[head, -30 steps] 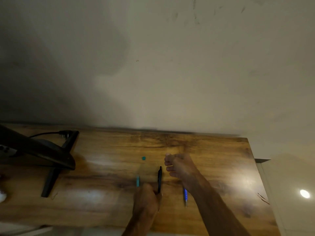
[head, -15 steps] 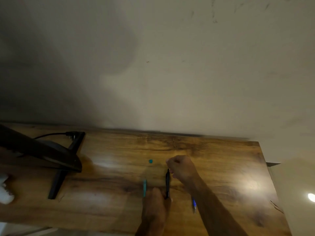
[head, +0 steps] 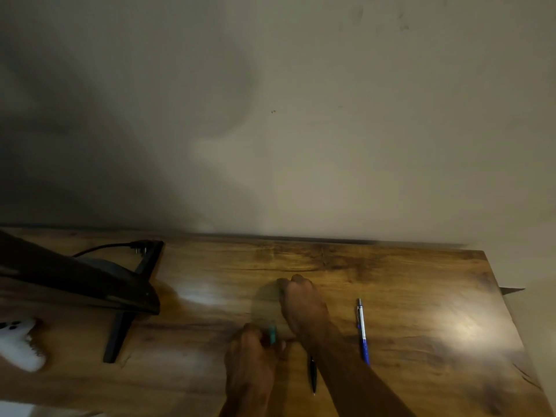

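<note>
Any print on the pens is too blurred to read. Left hand [head: 251,365] low centre, fingers [head: 255,332] curled round the teal pen [head: 273,336]; only a short teal stretch shows past the knuckles, just above the counter [head: 406,281]. Right hand [head: 302,308] reaches further in, just beyond the left one, with its fingers [head: 293,282] bent down and bunched at the wood. Cannot tell if they pinch anything; the frame is smeared there.

Pens, three in all:
- One teal pen, in the left hand.
- One black pen [head: 313,376], flat on the counter between the two forearms, its upper end hidden under the right forearm and its tip toward the near edge.
- One blue-and-silver pen [head: 362,329], flat on the counter to the right of the right arm, apart from it, with its blue grip at the near end.

Hands, two, both bare.

At far left there is one dark monitor [head: 75,284] on a black stand leg [head: 120,335], one cable plug [head: 137,246] behind it, and one white object [head: 18,344] at the frame edge. A plain wall [head: 331,145] stands behind the counter.
</note>
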